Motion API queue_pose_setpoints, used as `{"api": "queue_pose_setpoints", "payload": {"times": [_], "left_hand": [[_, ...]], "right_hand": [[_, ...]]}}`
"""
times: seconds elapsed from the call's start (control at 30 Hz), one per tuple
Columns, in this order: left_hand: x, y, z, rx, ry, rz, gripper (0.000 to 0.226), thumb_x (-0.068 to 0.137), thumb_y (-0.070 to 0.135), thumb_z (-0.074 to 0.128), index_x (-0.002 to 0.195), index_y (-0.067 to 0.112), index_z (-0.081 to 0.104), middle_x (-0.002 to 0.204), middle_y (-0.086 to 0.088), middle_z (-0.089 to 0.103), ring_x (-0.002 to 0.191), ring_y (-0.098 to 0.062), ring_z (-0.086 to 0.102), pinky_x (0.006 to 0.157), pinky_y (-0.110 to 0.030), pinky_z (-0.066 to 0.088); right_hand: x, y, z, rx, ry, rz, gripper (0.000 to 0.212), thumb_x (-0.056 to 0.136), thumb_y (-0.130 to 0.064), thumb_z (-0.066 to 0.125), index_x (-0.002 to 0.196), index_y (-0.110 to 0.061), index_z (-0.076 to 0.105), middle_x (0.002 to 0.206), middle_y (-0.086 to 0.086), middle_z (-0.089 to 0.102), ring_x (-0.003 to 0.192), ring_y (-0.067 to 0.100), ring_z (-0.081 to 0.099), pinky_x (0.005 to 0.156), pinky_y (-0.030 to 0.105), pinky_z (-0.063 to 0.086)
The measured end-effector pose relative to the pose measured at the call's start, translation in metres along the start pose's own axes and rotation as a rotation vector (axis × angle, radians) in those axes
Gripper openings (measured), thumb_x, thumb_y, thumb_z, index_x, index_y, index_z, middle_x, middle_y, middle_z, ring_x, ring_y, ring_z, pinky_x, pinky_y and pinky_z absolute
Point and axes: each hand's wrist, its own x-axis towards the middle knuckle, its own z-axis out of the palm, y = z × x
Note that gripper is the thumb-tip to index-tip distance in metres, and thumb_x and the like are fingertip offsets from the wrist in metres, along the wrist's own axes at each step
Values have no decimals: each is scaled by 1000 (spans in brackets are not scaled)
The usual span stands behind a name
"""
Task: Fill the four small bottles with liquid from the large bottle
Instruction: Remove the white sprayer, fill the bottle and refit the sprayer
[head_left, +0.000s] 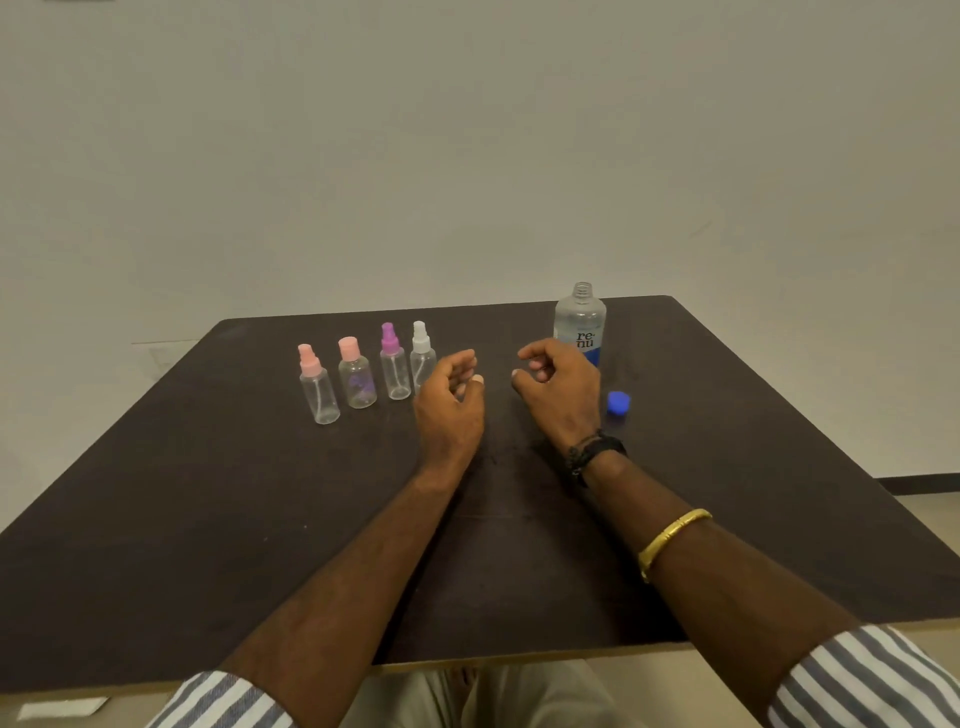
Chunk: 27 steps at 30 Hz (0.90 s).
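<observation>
Head view shows your left hand (449, 400) and right hand (558, 389) hovering side by side over the dark, matte table (208, 493), fingers loosely curled and holding nothing. The large bottle (580, 322) stands uncapped just behind your right hand, its blue cap (618, 403) lying on the table near that wrist. The four small bottles (356, 384) stand in a row to the left, each one capped. The step in hand looks like opening a small one. Steady the white-topped bottle (422, 353), nearest your left hand, by its body, and twist the sprayer off with the other hand. Lift it straight so the thin dip tube comes clear. These are clear, light plastic cylinders with narrow necks, likely to tip or dent under a hard grip, so hold gently and pour slowly.
</observation>
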Motion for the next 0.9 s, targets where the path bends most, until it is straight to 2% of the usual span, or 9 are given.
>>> {"api": "queue_pose_setpoints", "payload": {"times": [0.17,0.27,0.33,0.4,0.47,0.57,0.73,0.9], "left_hand": [[2,-10,-17,9,88,-55,32,95,6,62,126,10,68,116,2,72,101,2,65,84,-3,48],[5,-17,-23,13,158,-81,31,95,8,62,124,11,69,115,1,73,101,-2,67,86,-8,51],[6,-20,-26,39,219,-90,29,94,8,62,122,12,70,115,0,72,100,-6,67,86,-12,53],[8,-23,-28,74,268,-88,28,93,7,63,120,12,71,116,-1,68,100,-8,64,84,-10,51],[10,-25,-29,94,294,-82,29,92,6,64,119,13,71,117,-2,66,101,-10,63,87,-17,53],[12,-28,-30,94,286,-118,35,92,8,65,126,13,67,121,-3,66,107,-15,65,92,-26,54],[14,-30,-31,61,209,-180,43,96,12,62,139,13,61,129,-2,67,115,-11,63,90,-17,48],[17,-33,-31,44,199,-206,46,95,10,59,140,14,59,132,-3,67,119,-11,63,96,-21,50]], "right_hand": [[-5,-8,28,23,-76,20,22,84,-18,78,104,-19,71,97,2,65,80,8,57,77,23,53],[-7,-13,43,60,-87,26,22,84,-18,78,104,-21,70,99,1,65,80,4,57,76,20,52],[-6,-17,52,88,-96,31,22,84,-17,78,103,-20,70,100,1,66,80,4,58,74,14,49],[-5,-22,60,114,-103,38,21,84,-16,77,104,-19,71,101,0,67,81,3,60,71,7,47],[-2,-27,68,143,-120,47,21,85,-14,76,105,-18,71,101,-2,69,84,4,62,69,2,46],[-1,-33,76,197,-141,72,25,85,-13,76,109,-17,71,100,-6,71,89,6,66,68,-1,46],[-3,-39,88,250,-174,96,31,87,-10,75,117,-14,71,107,-2,74,97,7,70,73,-1,48],[-4,-38,92,267,-153,93,26,86,-9,74,112,-13,72,96,-10,70,91,4,69,74,3,50]]}}
